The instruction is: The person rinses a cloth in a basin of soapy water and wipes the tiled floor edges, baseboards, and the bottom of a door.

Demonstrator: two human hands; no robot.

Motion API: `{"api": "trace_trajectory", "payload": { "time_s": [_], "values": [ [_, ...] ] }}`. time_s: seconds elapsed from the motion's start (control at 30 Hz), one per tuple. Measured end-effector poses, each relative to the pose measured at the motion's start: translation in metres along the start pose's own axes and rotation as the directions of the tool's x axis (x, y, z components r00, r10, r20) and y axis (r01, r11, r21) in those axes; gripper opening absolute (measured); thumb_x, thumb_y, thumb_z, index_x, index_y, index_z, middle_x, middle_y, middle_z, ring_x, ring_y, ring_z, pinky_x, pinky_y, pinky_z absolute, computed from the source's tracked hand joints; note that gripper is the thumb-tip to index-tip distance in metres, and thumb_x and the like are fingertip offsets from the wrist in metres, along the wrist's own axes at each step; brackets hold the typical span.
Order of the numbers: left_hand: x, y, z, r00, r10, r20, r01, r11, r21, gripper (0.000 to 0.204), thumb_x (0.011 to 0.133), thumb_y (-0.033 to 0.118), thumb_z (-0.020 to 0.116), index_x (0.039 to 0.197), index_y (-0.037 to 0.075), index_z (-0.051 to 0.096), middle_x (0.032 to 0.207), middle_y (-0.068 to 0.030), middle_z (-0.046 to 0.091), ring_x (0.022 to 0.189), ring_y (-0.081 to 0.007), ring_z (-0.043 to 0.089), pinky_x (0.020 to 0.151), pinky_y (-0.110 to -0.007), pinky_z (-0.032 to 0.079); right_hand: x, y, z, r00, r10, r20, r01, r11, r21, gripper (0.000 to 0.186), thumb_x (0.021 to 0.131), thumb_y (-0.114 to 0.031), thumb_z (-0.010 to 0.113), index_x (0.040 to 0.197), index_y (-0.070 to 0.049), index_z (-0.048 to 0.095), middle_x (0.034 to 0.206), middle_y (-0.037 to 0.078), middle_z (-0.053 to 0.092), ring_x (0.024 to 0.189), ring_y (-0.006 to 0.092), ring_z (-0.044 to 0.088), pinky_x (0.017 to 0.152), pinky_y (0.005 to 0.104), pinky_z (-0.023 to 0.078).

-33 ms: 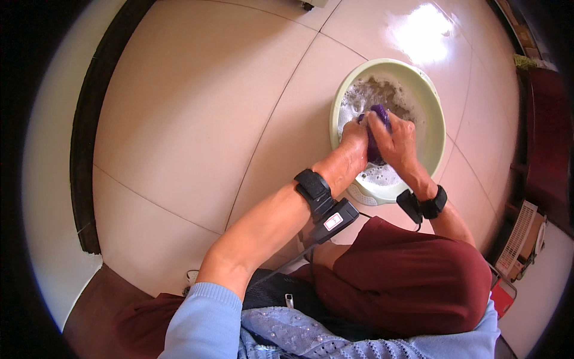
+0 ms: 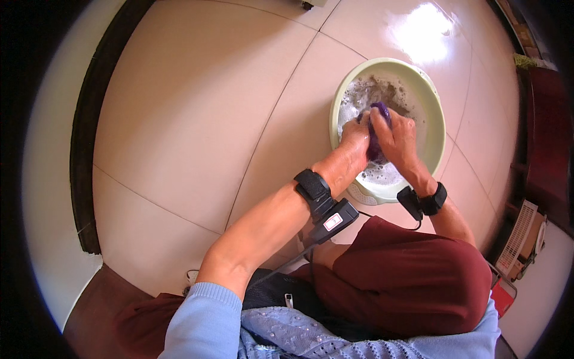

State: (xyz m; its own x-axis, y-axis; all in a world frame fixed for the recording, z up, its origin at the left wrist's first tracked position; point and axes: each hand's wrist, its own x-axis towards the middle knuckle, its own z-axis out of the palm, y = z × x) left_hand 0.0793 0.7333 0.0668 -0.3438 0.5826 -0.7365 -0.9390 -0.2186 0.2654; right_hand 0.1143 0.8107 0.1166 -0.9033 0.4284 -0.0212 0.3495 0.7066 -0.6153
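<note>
Both of my hands are closed on a wet, dark purple cloth (image 2: 375, 146) above a pale green basin (image 2: 439, 140). My left hand (image 2: 356, 139) grips its left side, with the fingertips mostly hidden. From the other side, my right hand (image 2: 399, 136) has its fingers wrapped over the cloth, close against the left. Bunched fabric shows between them and pokes out past the knuckles. Greyish water (image 2: 376, 91) with white suds fills the basin around and below my hands.
Under the basin spreads a glossy beige tiled floor (image 2: 197, 113). My knee in dark red cloth (image 2: 412, 269) is close to the basin's near rim. Black straps (image 2: 314, 188) with small devices and a cable sit on my wrists. Dark red furniture (image 2: 547, 131) stands at the right.
My hands and the purple cloth have shifted very slightly toward the basin's far side. The grip on the cloth looks the same.
</note>
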Motion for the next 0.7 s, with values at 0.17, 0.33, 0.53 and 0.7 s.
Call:
{"api": "trace_trajectory", "payload": {
  "time_s": [0.17, 0.33, 0.53, 0.7],
  "values": [
    [0.008, 0.002, -0.004, 0.999, -0.015, -0.038, 0.021, 0.987, 0.158, 0.039, 0.092, 0.037, 0.044, 0.111, 0.002, 0.046, 0.099, -0.0092, 0.057, 0.084, -0.0201, 0.060, 0.069, -0.039, 0.052, 0.010, 0.046, 0.007, 0.989, 0.149, 0.004, -0.144, 0.960, -0.241, 0.042, 0.090, -0.035, 0.044, 0.075, -0.001, 0.061, 0.072, 0.023, 0.060, 0.069, 0.0395, 0.059, 0.060, 0.0471, 0.045],
    [-0.008, 0.008, 0.012, 0.996, 0.077, 0.041, -0.084, 0.966, 0.244, 0.054, 0.090, 0.037, 0.047, 0.130, 0.007, 0.027, 0.126, -0.0143, 0.038, 0.111, -0.0286, 0.045, 0.086, -0.051, 0.041, 0.028, 0.126, -0.020, 0.861, 0.487, 0.146, -0.482, 0.873, -0.071, 0.041, 0.091, -0.034, 0.048, 0.101, 0.005, 0.058, 0.077, 0.023, 0.062, 0.071, 0.0276, 0.062, 0.068, 0.0429, 0.047],
    [-0.011, 0.019, 0.000, 0.953, 0.302, 0.011, -0.247, 0.758, 0.603, 0.060, 0.086, 0.028, 0.049, 0.135, 0.002, 0.025, 0.130, -0.0196, 0.039, 0.118, -0.0284, 0.040, 0.097, -0.038, 0.033, 0.006, 0.108, -0.013, 0.911, 0.235, 0.340, -0.196, 0.970, -0.145, 0.044, 0.080, -0.024, 0.062, 0.114, 0.003, 0.051, 0.094, 0.023, 0.061, 0.092, 0.0261, 0.060, 0.080, 0.0370, 0.045],
    [0.012, 0.007, -0.011, 0.864, 0.476, 0.164, -0.474, 0.658, 0.585, 0.051, 0.090, 0.022, 0.045, 0.132, -0.002, 0.031, 0.123, -0.0183, 0.046, 0.111, -0.0222, 0.046, 0.093, -0.031, 0.037, 0.010, 0.079, -0.023, 0.818, 0.315, 0.481, -0.031, 0.860, -0.510, 0.032, 0.065, -0.019, 0.066, 0.085, 0.004, 0.059, 0.077, 0.022, 0.061, 0.073, 0.0307, 0.061, 0.067, 0.0395, 0.046]
  ]
}}
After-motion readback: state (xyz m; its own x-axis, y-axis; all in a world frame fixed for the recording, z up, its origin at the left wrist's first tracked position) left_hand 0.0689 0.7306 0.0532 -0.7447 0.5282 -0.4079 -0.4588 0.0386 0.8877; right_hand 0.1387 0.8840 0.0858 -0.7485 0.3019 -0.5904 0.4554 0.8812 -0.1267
